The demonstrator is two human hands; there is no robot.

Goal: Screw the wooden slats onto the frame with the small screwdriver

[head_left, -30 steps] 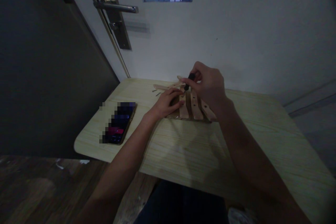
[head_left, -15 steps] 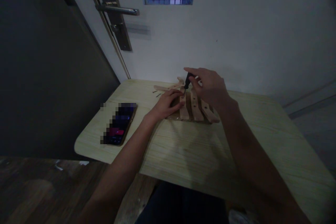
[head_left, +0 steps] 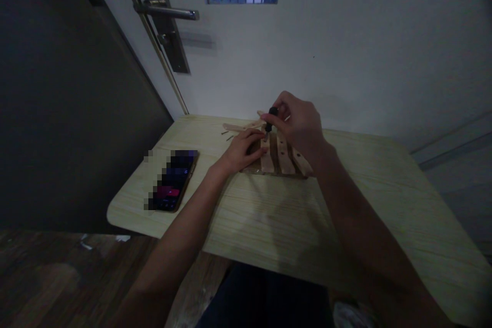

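Note:
My right hand (head_left: 302,122) is closed around the dark handle of a short screwdriver (head_left: 272,114). The tool leans slightly, its tip down at a hole near the upper end of a pale wooden piece (head_left: 267,162). My left hand (head_left: 244,151) lies at that piece's left side, its fingers and thumb gripping it near the tip. To the right, two similar pieces with holes, a middle one (head_left: 285,161) and an outer one (head_left: 302,163), lie beside it on a brown base (head_left: 252,169). My right hand partly covers the outer one.
Behind my left hand lie another wooden piece (head_left: 232,127) and two screws (head_left: 224,132). A phone (head_left: 172,179) rests on the left of the pale table (head_left: 246,215). A white door with a metal handle (head_left: 169,12) stands right behind the table.
My right hand has turned, and its fingers now wrap the screwdriver handle from another angle. The left hand stays on the wooden piece. The whole view has shifted slightly.

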